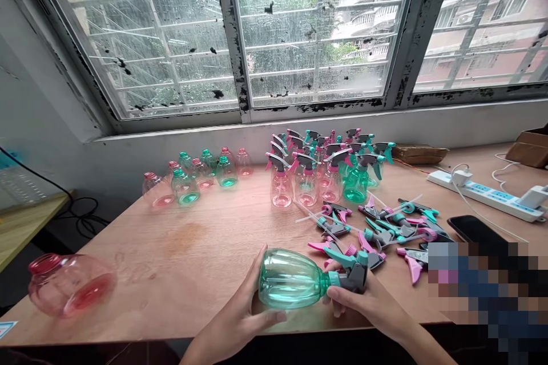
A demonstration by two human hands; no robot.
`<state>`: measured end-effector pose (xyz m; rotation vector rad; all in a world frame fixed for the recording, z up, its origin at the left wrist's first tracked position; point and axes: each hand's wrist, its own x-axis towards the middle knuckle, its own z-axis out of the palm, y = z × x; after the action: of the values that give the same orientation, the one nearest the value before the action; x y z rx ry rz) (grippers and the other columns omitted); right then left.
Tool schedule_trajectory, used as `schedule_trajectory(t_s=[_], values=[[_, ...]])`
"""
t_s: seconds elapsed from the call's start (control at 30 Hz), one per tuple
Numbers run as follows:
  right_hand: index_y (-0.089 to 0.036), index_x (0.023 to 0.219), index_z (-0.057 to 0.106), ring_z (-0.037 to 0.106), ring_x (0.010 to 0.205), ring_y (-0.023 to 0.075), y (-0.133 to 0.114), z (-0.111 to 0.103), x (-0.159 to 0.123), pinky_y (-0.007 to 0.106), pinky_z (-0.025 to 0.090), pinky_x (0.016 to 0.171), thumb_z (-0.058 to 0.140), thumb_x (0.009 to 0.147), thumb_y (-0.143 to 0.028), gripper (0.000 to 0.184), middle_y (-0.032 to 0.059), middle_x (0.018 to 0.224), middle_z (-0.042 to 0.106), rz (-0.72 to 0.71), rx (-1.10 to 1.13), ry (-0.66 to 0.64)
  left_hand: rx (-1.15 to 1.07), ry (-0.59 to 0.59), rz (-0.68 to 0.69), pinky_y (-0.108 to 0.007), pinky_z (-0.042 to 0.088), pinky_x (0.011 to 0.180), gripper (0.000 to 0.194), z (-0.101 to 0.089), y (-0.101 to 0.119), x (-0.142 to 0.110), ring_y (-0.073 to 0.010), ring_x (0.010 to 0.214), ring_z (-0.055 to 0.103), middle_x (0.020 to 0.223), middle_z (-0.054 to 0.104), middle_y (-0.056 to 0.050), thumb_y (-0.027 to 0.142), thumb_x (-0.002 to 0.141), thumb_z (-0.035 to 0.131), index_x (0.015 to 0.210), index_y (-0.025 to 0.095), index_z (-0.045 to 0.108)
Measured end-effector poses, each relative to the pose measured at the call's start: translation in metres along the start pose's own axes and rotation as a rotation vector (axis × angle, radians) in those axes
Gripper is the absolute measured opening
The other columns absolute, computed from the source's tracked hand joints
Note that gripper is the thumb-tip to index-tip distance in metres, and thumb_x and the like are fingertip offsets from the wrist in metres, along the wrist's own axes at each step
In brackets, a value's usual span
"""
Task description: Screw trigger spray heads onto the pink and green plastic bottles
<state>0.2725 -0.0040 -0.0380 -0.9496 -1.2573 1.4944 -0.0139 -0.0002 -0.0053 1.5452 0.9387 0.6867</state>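
While your left hand (243, 309) cupped the green bottle (291, 279), your right hand (369, 300) held the sprayer (353, 277); keeping these two aligned looked best for even twisting.

The green bottle (291, 280) partly hides the left hand (240, 309); the frame crops a box (530, 145).

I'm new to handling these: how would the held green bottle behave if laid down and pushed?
The green bottle shows no liquid, so it's probably light for its size. Its rounded body might roll, though the jutting spray head could check it.
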Motion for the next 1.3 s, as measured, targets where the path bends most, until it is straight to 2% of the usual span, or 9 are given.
schedule_trajectory(t_s=[0.17,0.33,0.5,0.67,0.83,1.07,1.17,1.3], values=[[-0.017,0.102,0.064,0.064,0.058,0.0167,0.0010,-0.0001,-0.0001,0.034,0.056,0.060,0.083,0.080,-0.047,0.042,0.0007,0.067,0.075,-0.012,-0.004,0.007,0.020,-0.003,0.024,-0.051,0.011,0.128,0.108,0.0000,0.0009,0.0007,-0.0331,0.154,0.020,0.171,0.012,-0.004,0.039,0.089,0.074,0.160,0.036,-0.006],[-0.017,0.103,0.065,0.064,0.058,0.0163,-0.0003,0.0002,-0.0005,0.033,0.056,0.060,0.083,0.080,-0.047,0.042,-0.0001,0.066,0.073,-0.012,-0.019,0.013,0.038,0.017,0.051,-0.048,0.012,0.128,0.106,0.0018,0.0016,0.0000,-0.0303,0.156,0.014,0.171,0.010,-0.001,0.035,0.089,0.074,0.160,0.038,-0.005],[-0.017,0.099,0.067,0.065,0.059,0.0163,-0.0030,0.0014,-0.0010,0.031,0.056,0.060,0.082,0.080,-0.049,0.041,-0.0008,0.064,0.072,-0.008,-0.011,0.006,0.047,0.005,0.043,-0.049,0.016,0.127,0.106,0.0011,0.0010,-0.0002,-0.0316,0.153,0.023,0.171,0.013,-0.004,0.036,0.091,0.072,0.159,0.038,-0.009],[-0.017,0.100,0.067,0.065,0.059,0.0169,-0.0025,0.0018,-0.0012,0.031,0.056,0.059,0.083,0.079,-0.050,0.042,-0.0009,0.063,0.072,-0.001,0.003,0.009,0.066,0.009,0.056,-0.046,0.015,0.127,0.103,0.0000,-0.0035,0.0000,-0.0311,0.153,0.023,0.171,0.009,-0.004,0.038,0.092,0.071,0.160,0.037,-0.006],[-0.017,0.102,0.066,0.064,0.058,0.0166,-0.0016,0.0015,-0.0011,0.031,0.056,0.059,0.083,0.079,-0.048,0.042,-0.0014,0.063,0.071,0.000,0.014,0.005,0.049,-0.022,0.061,-0.046,0.019,0.126,0.103,-0.0006,-0.0054,0.0010,-0.0296,0.148,0.034,0.170,0.017,-0.005,0.036,0.094,0.068,0.159,0.039,-0.011],[-0.018,0.099,0.066,0.064,0.058,0.0164,-0.0015,0.0018,-0.0008,0.031,0.056,0.059,0.084,0.078,-0.048,0.041,-0.0014,0.063,0.072,0.000,0.010,0.014,0.056,0.002,0.047,-0.049,0.011,0.128,0.112,-0.0007,-0.0029,0.0000,-0.0322,0.156,0.011,0.172,0.006,-0.004,0.038,0.087,0.077,0.160,0.035,-0.008],[-0.018,0.098,0.067,0.063,0.058,0.0164,-0.0029,0.0022,-0.0011,0.031,0.056,0.059,0.084,0.077,-0.049,0.041,-0.0018,0.062,0.071,-0.001,-0.001,0.013,0.042,0.011,0.016,-0.049,0.004,0.128,0.108,-0.0009,-0.0038,-0.0008,-0.0322,0.157,0.004,0.172,0.006,-0.005,0.043,0.088,0.074,0.161,0.031,-0.004],[-0.017,0.100,0.068,0.064,0.058,0.0170,-0.0048,0.0024,-0.0012,0.031,0.056,0.059,0.083,0.078,-0.049,0.041,-0.0011,0.063,0.072,0.004,0.007,0.007,0.016,0.006,-0.006,-0.049,0.005,0.128,0.109,-0.0002,-0.0016,-0.0005,-0.0319,0.157,0.008,0.172,0.009,-0.005,0.043,0.087,0.075,0.161,0.031,-0.003]])
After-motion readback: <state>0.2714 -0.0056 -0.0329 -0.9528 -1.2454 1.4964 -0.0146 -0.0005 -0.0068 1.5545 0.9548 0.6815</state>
